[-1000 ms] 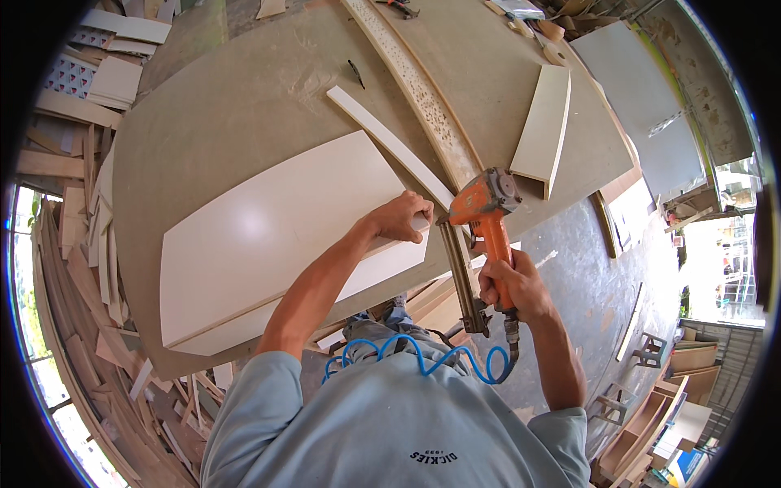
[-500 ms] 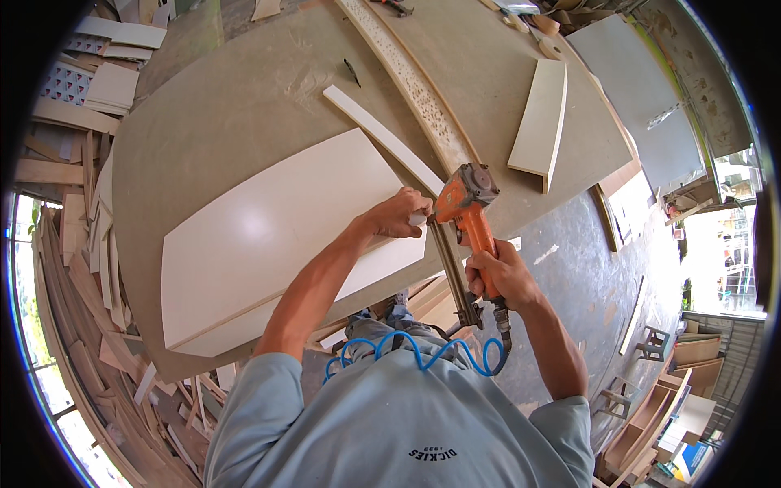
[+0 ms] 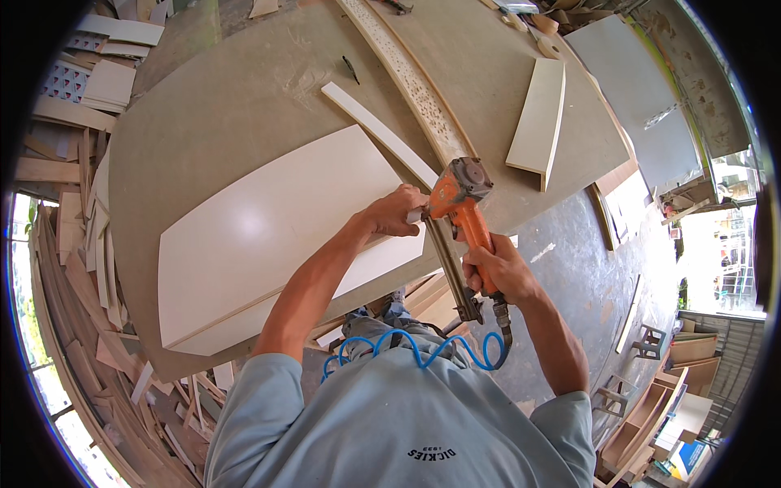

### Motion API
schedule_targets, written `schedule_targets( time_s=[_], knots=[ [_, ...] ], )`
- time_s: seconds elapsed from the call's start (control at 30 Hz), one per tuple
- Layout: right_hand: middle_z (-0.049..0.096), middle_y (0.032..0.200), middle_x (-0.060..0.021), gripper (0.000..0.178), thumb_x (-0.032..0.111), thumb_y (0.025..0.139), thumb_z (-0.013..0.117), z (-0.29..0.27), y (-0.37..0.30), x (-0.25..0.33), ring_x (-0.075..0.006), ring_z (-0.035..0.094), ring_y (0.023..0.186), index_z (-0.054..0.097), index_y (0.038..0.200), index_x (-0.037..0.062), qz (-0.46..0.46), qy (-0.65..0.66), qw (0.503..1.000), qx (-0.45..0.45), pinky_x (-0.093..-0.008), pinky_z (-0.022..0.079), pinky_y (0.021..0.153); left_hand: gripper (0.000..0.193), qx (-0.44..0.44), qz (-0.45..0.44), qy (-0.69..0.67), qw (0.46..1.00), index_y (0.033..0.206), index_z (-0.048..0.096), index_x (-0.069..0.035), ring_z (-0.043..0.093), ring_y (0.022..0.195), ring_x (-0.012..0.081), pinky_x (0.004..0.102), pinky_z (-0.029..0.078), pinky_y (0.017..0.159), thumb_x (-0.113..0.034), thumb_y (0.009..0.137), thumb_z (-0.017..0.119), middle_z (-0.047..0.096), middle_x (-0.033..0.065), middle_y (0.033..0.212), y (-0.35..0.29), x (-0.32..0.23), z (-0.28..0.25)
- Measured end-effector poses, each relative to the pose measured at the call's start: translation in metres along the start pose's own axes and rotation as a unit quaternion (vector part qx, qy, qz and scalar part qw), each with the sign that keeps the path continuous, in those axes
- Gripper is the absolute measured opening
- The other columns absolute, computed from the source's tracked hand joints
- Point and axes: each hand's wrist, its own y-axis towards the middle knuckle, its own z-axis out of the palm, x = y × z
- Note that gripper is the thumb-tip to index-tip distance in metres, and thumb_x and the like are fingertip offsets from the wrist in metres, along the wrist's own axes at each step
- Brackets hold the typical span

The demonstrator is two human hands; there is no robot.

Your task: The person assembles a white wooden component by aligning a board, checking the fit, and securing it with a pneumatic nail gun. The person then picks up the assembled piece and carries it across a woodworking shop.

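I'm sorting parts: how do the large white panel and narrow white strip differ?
The large white panel is far broader than the narrow white strip. In the picture, the panel slants up rightward, the strip down rightward. The left hand is at the panel's corner; no hand touches the strip. Both are white.

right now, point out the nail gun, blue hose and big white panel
Nail gun [image 3: 472,222]: head view, upper orange handle.
Blue hose [image 3: 425,367]: head view, a low coil bend.
Big white panel [image 3: 272,224]: head view, its top face.
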Motion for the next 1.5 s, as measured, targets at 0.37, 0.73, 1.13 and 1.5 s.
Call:
schedule_targets(
  time_s=[0.37,0.73,1.13,1.5],
  knots=[
    [0.060,0.070,-0.0070,0.037,0.010,0.089,0.056,0.000,0.005,-0.005,-0.0113,0.057,0.051,0.049,0.123,-0.0037,-0.009,-0.035,0.999,0.001,-0.0249,0.046,0.048,0.051,0.007,-0.004,0.003,1.000,0.110,0.058,-0.006,0.048,0.102,0.0354,0.0437,0.037,0.097,-0.015,0.061,0.072,0.056,0.0157,0.094,0.000,0.006,0.002],
    [0.059,0.070,-0.0061,0.032,0.009,0.088,0.057,0.000,0.005,-0.008,-0.0113,0.056,0.053,0.051,0.118,-0.0045,-0.016,-0.021,1.000,-0.003,-0.0261,0.045,0.049,0.049,0.013,0.001,0.010,1.000,0.107,0.060,-0.008,0.050,0.100,0.0345,0.0440,0.037,0.096,-0.012,0.061,0.073,0.058,0.0131,0.091,0.002,0.000,0.000],
    [0.059,0.070,-0.0071,0.035,0.008,0.088,0.057,-0.001,0.006,-0.004,-0.0116,0.056,0.053,0.051,0.119,-0.0064,-0.016,-0.037,0.999,-0.002,-0.0266,0.046,0.050,0.042,-0.007,0.008,-0.005,1.000,0.100,0.064,-0.008,0.053,0.099,0.0321,0.0426,0.037,0.099,-0.010,0.059,0.073,0.062,0.0093,0.090,0.001,0.004,0.003],
    [0.060,0.070,-0.0074,0.039,0.008,0.089,0.056,-0.011,0.010,-0.004,-0.0112,0.056,0.054,0.049,0.123,-0.0084,-0.018,-0.071,0.997,0.021,-0.0268,0.046,0.051,0.042,-0.015,0.057,-0.003,0.998,0.099,0.064,-0.009,0.056,0.096,0.0301,0.0422,0.036,0.100,-0.010,0.057,0.070,0.062,0.0070,0.087,0.000,-0.004,-0.002]
  ],
)
